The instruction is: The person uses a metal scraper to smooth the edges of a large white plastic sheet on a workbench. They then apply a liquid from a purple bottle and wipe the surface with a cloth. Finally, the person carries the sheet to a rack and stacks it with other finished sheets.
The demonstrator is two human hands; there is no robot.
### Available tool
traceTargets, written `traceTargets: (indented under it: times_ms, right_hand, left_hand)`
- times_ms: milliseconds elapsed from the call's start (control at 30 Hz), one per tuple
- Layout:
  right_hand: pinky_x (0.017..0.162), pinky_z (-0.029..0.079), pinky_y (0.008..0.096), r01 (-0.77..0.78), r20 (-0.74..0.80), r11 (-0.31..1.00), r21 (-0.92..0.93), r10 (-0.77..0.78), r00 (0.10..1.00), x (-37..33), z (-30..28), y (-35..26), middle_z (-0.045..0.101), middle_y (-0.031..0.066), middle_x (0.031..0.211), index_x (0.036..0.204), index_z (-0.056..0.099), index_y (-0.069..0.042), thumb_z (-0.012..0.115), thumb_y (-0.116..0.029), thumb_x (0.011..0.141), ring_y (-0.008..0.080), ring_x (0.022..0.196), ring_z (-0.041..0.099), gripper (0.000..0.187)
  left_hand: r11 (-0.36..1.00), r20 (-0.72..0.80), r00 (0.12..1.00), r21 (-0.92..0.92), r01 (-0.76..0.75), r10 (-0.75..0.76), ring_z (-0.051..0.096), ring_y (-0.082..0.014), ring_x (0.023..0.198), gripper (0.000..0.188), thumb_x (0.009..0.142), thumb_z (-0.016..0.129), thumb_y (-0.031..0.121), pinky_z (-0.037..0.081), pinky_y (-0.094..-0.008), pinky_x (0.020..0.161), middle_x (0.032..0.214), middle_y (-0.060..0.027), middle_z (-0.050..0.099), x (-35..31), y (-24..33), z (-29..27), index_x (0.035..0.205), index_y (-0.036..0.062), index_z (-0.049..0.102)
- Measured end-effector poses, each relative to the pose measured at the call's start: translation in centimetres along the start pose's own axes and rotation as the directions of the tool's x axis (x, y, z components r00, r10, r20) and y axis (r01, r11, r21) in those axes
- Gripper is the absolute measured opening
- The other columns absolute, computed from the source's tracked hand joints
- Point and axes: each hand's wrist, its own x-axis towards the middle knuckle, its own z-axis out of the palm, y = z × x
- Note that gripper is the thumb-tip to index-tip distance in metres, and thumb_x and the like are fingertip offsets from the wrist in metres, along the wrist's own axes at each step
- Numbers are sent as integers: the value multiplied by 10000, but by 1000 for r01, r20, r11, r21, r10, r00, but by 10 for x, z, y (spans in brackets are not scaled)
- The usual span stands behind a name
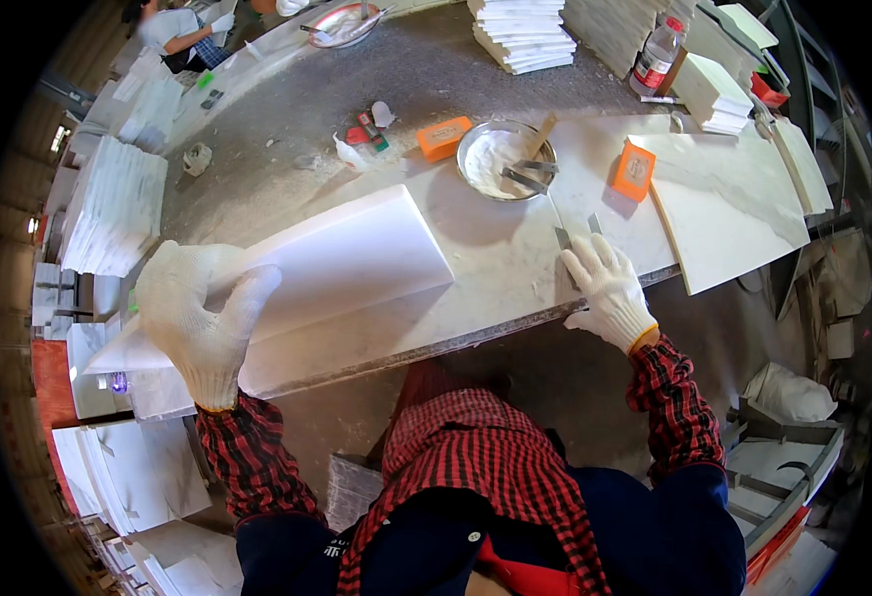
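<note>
My left hand (203, 308), in a white knitted glove, grips a white stone slab (347, 258) by its upper left edge. The slab is tilted up on the stone-topped bench (496, 313), its face toward me. My right hand (605, 288), gloved alike, rests at the bench's front edge with fingers stretched out and thumb apart. A thin metal blade (595, 223) shows just past its fingertips, and a second one lies beside it; their other ends are hidden. Beyond stands a metal bowl (506, 159) of white paste, with a wooden-handled tool and metal scrapers in it.
Orange blocks (443, 139) flank the bowl; one (634, 171) is near a veined marble slab (734, 214) overhanging at right. White tile stacks (113, 209) stand left and at the back. A red-capped bottle (657, 58) stands back right. A co-worker (183, 35) is far left.
</note>
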Motion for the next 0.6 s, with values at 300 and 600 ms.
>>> traceTargets:
  times_ms: [300,600]
  right_hand:
    - [766,533,362,96,-137,993,62,-87,987,-15,-7,-11,616,36,1097,1072,608,-105,773,-110,664,256,1021,628,440]
    - [650,560,344,-50,-333,941,334,167,928,-24,-2,22,731,99,963,1113,707,-104,635,-49,863,290,777,702,266]
  left_hand:
    - [990,-87,995,138,-26,38,571,-294,676,266,596,872,256,419,-418,639,702,-67,611,6,-8,11,716,108,685]
    - [992,-2,1000,125,5,-5,570,-295,734,283,642,846,309,429,-412,729,755,-61,628,10,-6,12,734,101,678]
